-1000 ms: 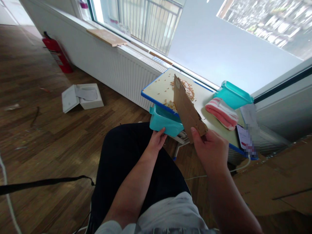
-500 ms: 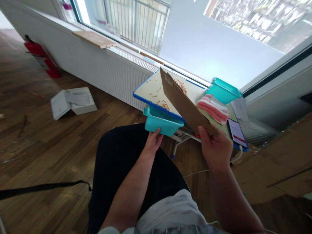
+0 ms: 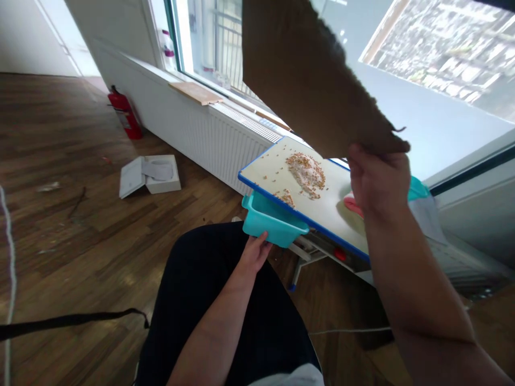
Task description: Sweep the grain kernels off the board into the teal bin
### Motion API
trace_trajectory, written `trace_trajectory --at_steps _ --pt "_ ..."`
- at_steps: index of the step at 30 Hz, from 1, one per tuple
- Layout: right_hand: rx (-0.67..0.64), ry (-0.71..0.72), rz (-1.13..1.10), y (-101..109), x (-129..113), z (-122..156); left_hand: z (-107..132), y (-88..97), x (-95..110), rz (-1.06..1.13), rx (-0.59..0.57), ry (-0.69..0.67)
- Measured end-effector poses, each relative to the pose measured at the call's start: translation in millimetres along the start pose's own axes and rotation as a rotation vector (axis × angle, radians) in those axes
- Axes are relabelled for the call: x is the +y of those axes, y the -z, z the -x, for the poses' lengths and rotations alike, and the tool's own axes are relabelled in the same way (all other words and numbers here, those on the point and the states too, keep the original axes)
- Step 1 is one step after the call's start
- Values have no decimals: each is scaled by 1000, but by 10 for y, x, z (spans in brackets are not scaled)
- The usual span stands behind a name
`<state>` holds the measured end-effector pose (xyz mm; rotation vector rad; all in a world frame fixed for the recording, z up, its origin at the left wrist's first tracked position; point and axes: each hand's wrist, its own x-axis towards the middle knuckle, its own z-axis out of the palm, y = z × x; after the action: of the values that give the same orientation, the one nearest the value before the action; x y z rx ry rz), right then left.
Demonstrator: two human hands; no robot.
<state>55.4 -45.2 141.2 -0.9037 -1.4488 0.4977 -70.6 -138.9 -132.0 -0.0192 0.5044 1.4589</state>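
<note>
My left hand [image 3: 256, 252] grips the near side of a turquoise plastic bin [image 3: 276, 228], thumb over its wall. The bin sits just under the front edge of a cream tabletop [image 3: 333, 198] with a blue rim. My right hand [image 3: 380, 174] pinches one end of a torn brown cardboard piece [image 3: 306, 80], raised above the table. Small orange-brown kernels [image 3: 308, 174] lie in a heap on the tabletop. A smaller cluster of kernels [image 3: 286, 198] rests by the edge above the bin, with a few scattered around. The inside bottom of the bin is hidden.
Behind my right hand, a pink-and-white towel [image 3: 354, 205] and a second turquoise bin [image 3: 418, 188] are partly covered. A radiator [image 3: 237, 145] runs under the window. On the wooden floor are an open white box [image 3: 161, 174] and a red fire extinguisher [image 3: 125, 115].
My right hand has lifted the cardboard up and away from the tabletop, uncovering the kernel heap. My left hand still holds the bin at the table edge. The view has shifted left.
</note>
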Motion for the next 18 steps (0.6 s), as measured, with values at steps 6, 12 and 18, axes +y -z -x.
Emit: trace_trajectory --at_steps 6,12,18 --pt "-177 -109 -1 -655 560 -904 -11 43 89 12 -45 -51" --pt "-91 -291 -239 -883 1340 -1428 -31 30 98 16 -33 -41" --pt "124 -403 -223 -773 1908 -1777 -51 19 120 10 -43 -23"
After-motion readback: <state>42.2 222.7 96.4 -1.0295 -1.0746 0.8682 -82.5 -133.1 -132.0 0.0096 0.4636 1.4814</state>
